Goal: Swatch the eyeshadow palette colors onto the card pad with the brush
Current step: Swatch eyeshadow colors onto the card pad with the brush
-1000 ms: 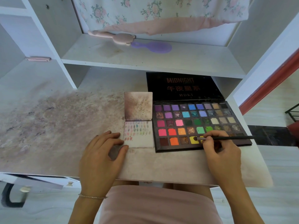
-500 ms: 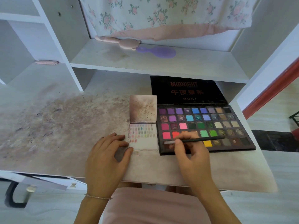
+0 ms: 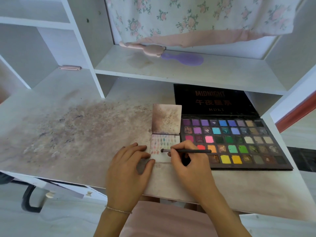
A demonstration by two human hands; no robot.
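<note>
The open eyeshadow palette (image 3: 239,142) lies on the desk at the right, its black lid propped up behind several rows of coloured pans. Left of it lies the small card pad (image 3: 164,142), cover flipped back, with rows of faint colour swatches. My right hand (image 3: 189,161) pinches a thin black brush (image 3: 188,151) like a pen; its dark tip sits on the pad's lower middle. My left hand (image 3: 130,161) rests flat on the desk, fingertips touching the pad's left edge and its thumb at the lower left corner.
The desk top (image 3: 68,134) is stained with powder to the left of the pad. A white shelf (image 3: 188,72) above holds a purple hairbrush (image 3: 184,59) and a pink comb (image 3: 145,48). A floral cloth (image 3: 196,19) hangs behind. The desk's front edge runs close under my wrists.
My right hand has carried the brush leftward from the palette's bottom row of pans onto the card pad. My left hand has stayed at the pad's edge.
</note>
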